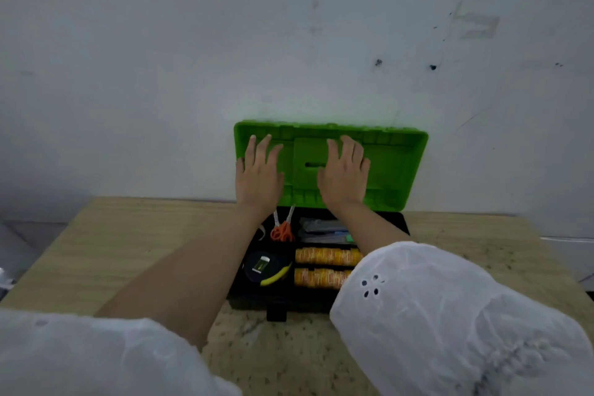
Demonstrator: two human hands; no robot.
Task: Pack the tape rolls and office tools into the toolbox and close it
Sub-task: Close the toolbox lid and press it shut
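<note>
A black toolbox (254, 297) stands open on the table, its green lid (393, 164) upright against the wall. My left hand (258, 172) and my right hand (344, 170) are both spread flat in front of the lid's inner face, holding nothing. Inside the box lie orange-handled scissors (283, 230), a black and yellow tape measure (265, 268), two orange patterned tape rolls (324, 256) side by side, and a pile of grey and blue office tools (324, 230). My right sleeve hides the box's right part.
The light wooden table (128, 244) reaches left and right of the box. A white wall (289, 42) rises right behind the lid. The box's black front latch (276, 313) sticks out toward me.
</note>
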